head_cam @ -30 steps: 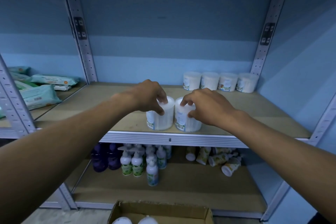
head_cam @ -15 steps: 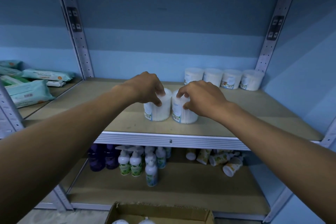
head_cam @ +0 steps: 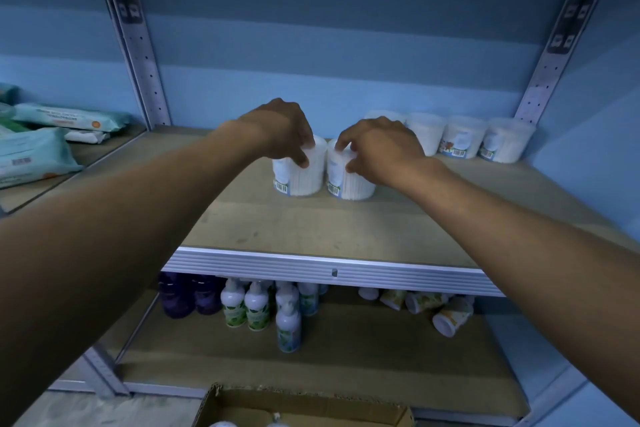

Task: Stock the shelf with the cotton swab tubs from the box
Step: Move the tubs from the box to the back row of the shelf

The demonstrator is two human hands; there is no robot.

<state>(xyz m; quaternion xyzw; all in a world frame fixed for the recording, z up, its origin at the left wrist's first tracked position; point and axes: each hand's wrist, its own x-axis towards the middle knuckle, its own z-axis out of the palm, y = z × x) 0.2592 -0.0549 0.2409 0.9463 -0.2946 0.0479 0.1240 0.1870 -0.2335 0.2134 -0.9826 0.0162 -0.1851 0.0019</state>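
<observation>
Two white cotton swab tubs stand side by side on the wooden shelf (head_cam: pixel 346 229), touching each other. My left hand (head_cam: pixel 280 130) grips the top of the left tub (head_cam: pixel 304 177). My right hand (head_cam: pixel 377 149) grips the top of the right tub (head_cam: pixel 353 184). Behind them, a row of several more tubs (head_cam: pixel 464 137) lines the back wall toward the right corner; my right hand hides part of that row. The cardboard box (head_cam: pixel 304 407) sits open on the floor at the bottom edge, with tub lids just showing inside.
Metal uprights (head_cam: pixel 138 45) frame the bay on both sides. Wet wipe packs (head_cam: pixel 31 156) lie on the neighbouring shelf to the left. The lower shelf holds pump bottles (head_cam: pixel 258 305), dark purple bottles (head_cam: pixel 187 295) and toppled small containers (head_cam: pixel 446 317).
Both hands have slid the two tubs away from the front edge, deeper onto the shelf toward the back row. The grips are unchanged.
</observation>
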